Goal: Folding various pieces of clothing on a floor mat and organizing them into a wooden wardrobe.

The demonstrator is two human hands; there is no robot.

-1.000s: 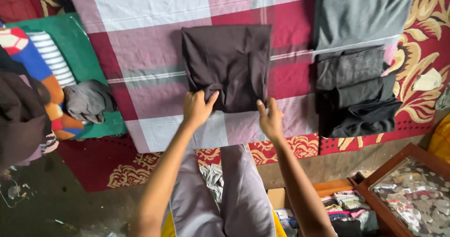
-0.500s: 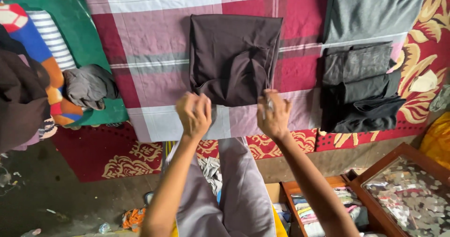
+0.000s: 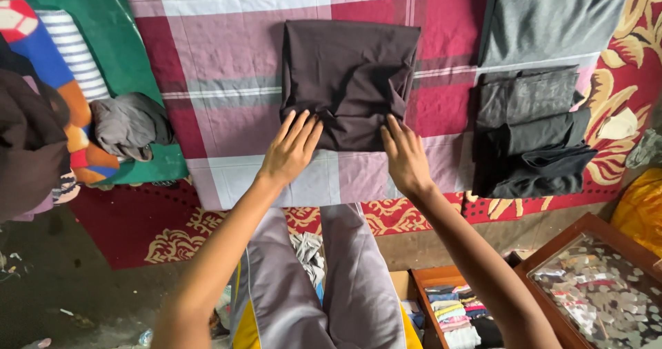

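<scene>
Nearest the camera, the person's legs in grey trousers [image 3: 324,287] stood at the edge of the bedding, with a wooden drawer [image 3: 458,307] of small folded clothes low on the right and a glass-topped wooden case [image 3: 607,287] beside it. Both bare arms reached forward from there. The left hand [image 3: 289,149] lay flat with its fingers spread, palm down, holding nothing, its fingertips pressing the near left corner of the folded dark brown garment [image 3: 348,80]. The right hand [image 3: 407,157] was likewise open and flat, fingers together, touching the near right edge of the same garment. That garment lay folded into a rough square, rumpled along its near edge, on the middle of the red, pink and white checked sheet [image 3: 221,59]. To the right, just beside it, sat a stack of folded black clothes [image 3: 531,142], and beyond that a grey garment [image 3: 552,18] lay spread out. Off to the left, on a green mat [image 3: 131,52], rested a crumpled grey cloth [image 3: 127,125] near a colourful striped garment [image 3: 62,73]. A red carpet with gold flowers [image 3: 631,87] lay under it all.
</scene>
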